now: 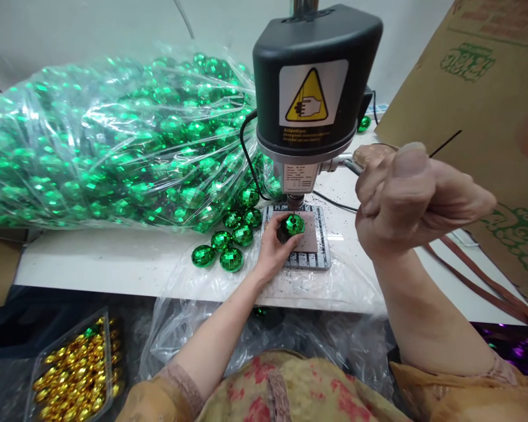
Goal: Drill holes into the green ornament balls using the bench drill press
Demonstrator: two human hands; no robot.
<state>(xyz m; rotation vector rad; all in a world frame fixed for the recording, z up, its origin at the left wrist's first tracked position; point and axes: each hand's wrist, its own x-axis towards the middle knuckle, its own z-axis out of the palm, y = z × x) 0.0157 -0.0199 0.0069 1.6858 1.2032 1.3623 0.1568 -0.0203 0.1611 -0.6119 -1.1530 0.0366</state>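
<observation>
A small bench drill press [317, 76] stands in front of me. Under its bit, my left hand [276, 243] pinches a green mirrored ball [295, 224] between thumb and fingers. The ball sits over a brown pad [308, 239] on the slotted metal base [322, 258], and the bit meets its top. Raised at the right, my right hand [409, 199] is closed in a fist around the press's feed handle [374, 155], whose end looks wrapped in brown. A thin dark rod [446, 142] sticks out beyond the fist. Several loose green balls [231, 259] lie left of the base.
A big clear bag [114, 146] of green balls fills the left of the white table [114, 258]. Cardboard [475, 111] leans at the right, near a brown strap [479, 275]. Clear plastic [176, 328] hangs over the front edge. Gold balls fill a tub [108, 357] below.
</observation>
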